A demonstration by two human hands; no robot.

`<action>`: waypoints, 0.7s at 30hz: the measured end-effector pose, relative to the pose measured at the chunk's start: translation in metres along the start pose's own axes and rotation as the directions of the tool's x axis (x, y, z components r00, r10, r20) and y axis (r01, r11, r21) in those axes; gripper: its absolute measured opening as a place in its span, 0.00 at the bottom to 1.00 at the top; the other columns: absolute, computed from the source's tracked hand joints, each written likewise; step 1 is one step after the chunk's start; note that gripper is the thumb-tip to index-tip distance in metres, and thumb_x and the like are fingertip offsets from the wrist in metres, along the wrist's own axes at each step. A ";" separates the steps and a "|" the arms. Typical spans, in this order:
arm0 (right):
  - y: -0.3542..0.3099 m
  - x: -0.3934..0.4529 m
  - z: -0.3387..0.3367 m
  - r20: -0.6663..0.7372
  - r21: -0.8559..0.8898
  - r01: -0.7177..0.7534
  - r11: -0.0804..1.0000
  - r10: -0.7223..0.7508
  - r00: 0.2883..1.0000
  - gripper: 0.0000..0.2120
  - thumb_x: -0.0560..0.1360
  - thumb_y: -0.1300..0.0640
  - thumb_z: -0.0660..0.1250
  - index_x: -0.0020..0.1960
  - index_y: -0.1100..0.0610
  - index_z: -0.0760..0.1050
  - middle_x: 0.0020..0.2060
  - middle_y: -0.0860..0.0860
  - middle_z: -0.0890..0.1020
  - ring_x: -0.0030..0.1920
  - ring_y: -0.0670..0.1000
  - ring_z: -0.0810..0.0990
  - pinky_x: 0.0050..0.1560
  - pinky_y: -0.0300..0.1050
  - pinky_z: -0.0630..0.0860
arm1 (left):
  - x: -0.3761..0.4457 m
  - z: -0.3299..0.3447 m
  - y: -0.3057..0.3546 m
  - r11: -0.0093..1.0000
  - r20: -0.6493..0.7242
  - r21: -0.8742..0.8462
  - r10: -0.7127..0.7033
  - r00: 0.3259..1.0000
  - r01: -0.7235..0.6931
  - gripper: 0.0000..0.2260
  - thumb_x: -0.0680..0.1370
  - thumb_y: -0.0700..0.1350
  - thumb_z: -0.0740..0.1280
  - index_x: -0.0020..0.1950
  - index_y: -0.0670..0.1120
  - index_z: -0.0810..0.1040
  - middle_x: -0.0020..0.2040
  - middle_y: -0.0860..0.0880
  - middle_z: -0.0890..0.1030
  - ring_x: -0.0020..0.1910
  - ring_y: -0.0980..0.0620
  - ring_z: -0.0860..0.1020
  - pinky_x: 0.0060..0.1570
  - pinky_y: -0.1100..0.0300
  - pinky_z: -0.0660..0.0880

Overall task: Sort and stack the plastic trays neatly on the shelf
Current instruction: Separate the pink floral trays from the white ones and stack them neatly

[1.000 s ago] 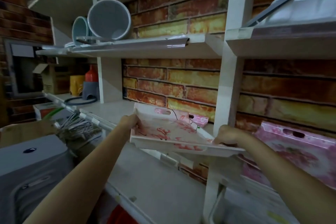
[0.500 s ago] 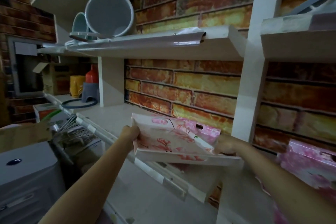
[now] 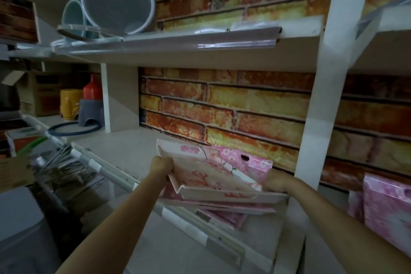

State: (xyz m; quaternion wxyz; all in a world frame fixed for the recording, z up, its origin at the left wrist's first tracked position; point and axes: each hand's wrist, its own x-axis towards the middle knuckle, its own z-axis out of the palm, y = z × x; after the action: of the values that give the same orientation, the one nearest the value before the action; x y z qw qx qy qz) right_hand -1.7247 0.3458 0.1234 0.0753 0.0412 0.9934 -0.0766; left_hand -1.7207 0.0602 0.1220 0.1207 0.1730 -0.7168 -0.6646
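moved since a second ago: cream floral tray [image 3: 213,176] carried deeper into the shelf [image 3: 133,147], now low over the pink tray stack [image 3: 224,209]. left hand [image 3: 161,165] grips its left rim, right hand [image 3: 277,181] its right rim. risk: tray sits tilted and askew to the stack, so it may land crooked or slide off. nearby: white upright post [image 3: 320,118] crowds the right hand; more pink trays [image 3: 391,211] beyond it; buckets [image 3: 117,0] overhead.

Both forearms are bare to the hands [image 3: 161,165], with nothing worn on them.
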 end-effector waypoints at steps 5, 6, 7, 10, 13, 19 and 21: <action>-0.011 -0.001 0.003 0.037 0.058 -0.033 0.998 0.030 0.999 0.08 0.75 0.57 0.63 0.51 0.59 0.71 0.44 0.52 0.73 0.41 0.50 0.71 0.32 0.37 0.64 | 0.015 -0.007 0.003 1.000 0.037 0.001 -0.008 0.999 0.008 0.03 0.75 0.29 0.55 0.42 0.35 0.65 0.36 0.43 0.68 0.32 0.46 0.69 0.29 0.57 0.69; -0.011 0.000 0.003 0.041 0.071 -0.040 0.997 0.037 0.998 0.07 0.75 0.57 0.63 0.50 0.59 0.70 0.44 0.52 0.73 0.43 0.51 0.71 0.32 0.37 0.64 | 0.019 -0.008 0.002 1.000 0.043 0.001 -0.018 0.999 0.017 0.06 0.74 0.29 0.55 0.38 0.36 0.64 0.36 0.43 0.68 0.32 0.46 0.70 0.29 0.58 0.69; -0.011 0.002 0.003 0.042 0.086 -0.047 0.995 0.044 0.998 0.07 0.75 0.56 0.63 0.50 0.58 0.69 0.46 0.52 0.73 0.45 0.51 0.71 0.33 0.37 0.65 | 0.022 -0.009 0.001 1.000 0.050 0.002 -0.020 0.999 0.020 0.09 0.74 0.29 0.55 0.35 0.37 0.62 0.36 0.42 0.69 0.33 0.45 0.71 0.29 0.58 0.69; -0.011 0.005 0.004 0.045 0.172 -0.039 0.984 0.031 0.998 0.13 0.75 0.52 0.64 0.55 0.58 0.71 0.52 0.54 0.75 0.51 0.54 0.74 0.46 0.41 0.73 | 0.026 -0.013 -0.001 0.999 0.069 -0.015 -0.036 0.997 0.037 0.10 0.73 0.28 0.56 0.34 0.38 0.62 0.35 0.42 0.69 0.37 0.42 0.72 0.30 0.58 0.69; -0.002 0.018 0.009 0.053 0.226 -0.035 0.973 0.023 0.998 0.27 0.74 0.47 0.65 0.69 0.59 0.69 0.63 0.54 0.75 0.60 0.56 0.76 0.62 0.50 0.74 | 0.029 -0.014 0.000 0.998 0.126 -0.035 -0.044 0.991 0.049 0.07 0.71 0.27 0.56 0.35 0.36 0.65 0.34 0.42 0.69 0.31 0.45 0.70 0.28 0.60 0.69; -0.010 -0.022 -0.002 0.078 0.273 -0.160 0.949 0.143 0.987 0.07 0.79 0.56 0.61 0.44 0.58 0.71 0.39 0.50 0.72 0.34 0.47 0.70 0.30 0.36 0.67 | 0.035 -0.008 0.008 0.999 0.233 -0.027 -0.017 0.972 0.024 0.03 0.73 0.29 0.57 0.41 0.34 0.67 0.34 0.43 0.68 0.30 0.46 0.69 0.23 0.61 0.69; -0.008 -0.032 -0.003 0.085 0.302 -0.188 0.935 0.170 0.982 0.13 0.80 0.58 0.58 0.37 0.55 0.63 0.34 0.49 0.67 0.31 0.47 0.67 0.27 0.38 0.65 | 0.040 -0.004 0.005 0.996 0.289 -0.075 -0.022 0.957 0.045 0.05 0.73 0.30 0.58 0.48 0.33 0.68 0.35 0.42 0.70 0.31 0.44 0.71 0.27 0.60 0.73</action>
State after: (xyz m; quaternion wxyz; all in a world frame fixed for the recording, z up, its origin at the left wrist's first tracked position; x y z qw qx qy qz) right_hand -1.6947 0.3358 0.1328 0.1033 0.1405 0.9587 -0.2249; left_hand -1.7557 0.0407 0.1255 0.0106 0.0815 -0.6961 -0.7133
